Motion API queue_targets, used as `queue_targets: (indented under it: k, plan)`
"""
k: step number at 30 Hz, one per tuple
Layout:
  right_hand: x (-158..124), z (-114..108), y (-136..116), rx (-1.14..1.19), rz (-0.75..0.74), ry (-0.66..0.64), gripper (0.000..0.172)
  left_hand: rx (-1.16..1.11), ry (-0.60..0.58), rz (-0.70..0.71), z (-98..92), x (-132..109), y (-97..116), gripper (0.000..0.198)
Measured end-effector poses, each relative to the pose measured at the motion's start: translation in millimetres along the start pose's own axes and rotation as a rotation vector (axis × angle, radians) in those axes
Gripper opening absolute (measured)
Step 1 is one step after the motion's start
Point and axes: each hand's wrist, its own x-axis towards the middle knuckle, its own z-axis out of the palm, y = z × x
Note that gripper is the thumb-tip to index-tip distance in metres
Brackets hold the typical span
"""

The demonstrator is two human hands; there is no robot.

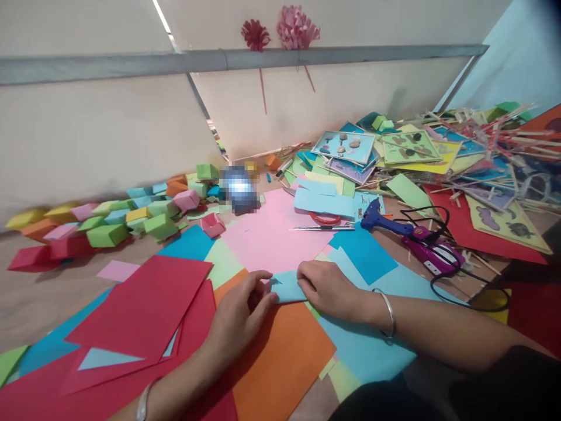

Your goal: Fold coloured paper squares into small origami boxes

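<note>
A small folded piece of light-blue paper [288, 291] lies between my hands, above the orange sheet [280, 356]. My left hand [245, 304] pinches its left end between thumb and fingers. Curled over the right end, my right hand [328, 289] grips and presses it down. Just beyond is a large pink sheet [272, 234], on which a thin pointed metal tool [322, 228] and red-handled scissors [325, 218] lie, the scissors partly under light-blue paper pieces [322, 202].
Red sheets [144, 304] spread at the left, below many coloured paper boxes [107, 234]. A blue glue gun [385, 222] with a black cord lies by a purple device [432, 251] at right. Framed pictures [344, 146] and sticks pile behind. Paper flowers [298, 28] hang on the wall rail.
</note>
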Motion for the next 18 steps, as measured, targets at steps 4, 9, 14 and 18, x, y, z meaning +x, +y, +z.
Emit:
queue_targets:
  k: [4,9,14,18]
  plan:
    - [0,1,2,-0.012,-0.037,-0.031,0.012,0.284,0.124,0.146,-5.3,9,-7,0.032]
    - [-3,5,1,0.102,-0.085,0.051,0.007,0.163,0.073,0.171,-2.5,10,-4,0.019]
    - [-3,1,-1,0.202,-0.155,0.218,0.009,-0.312,-0.004,0.037,-0.2,1,3,0.017]
    - [0,-3,-2,0.317,-0.135,0.264,0.042,-0.377,0.06,-0.066,-3.0,-4,4,0.017]
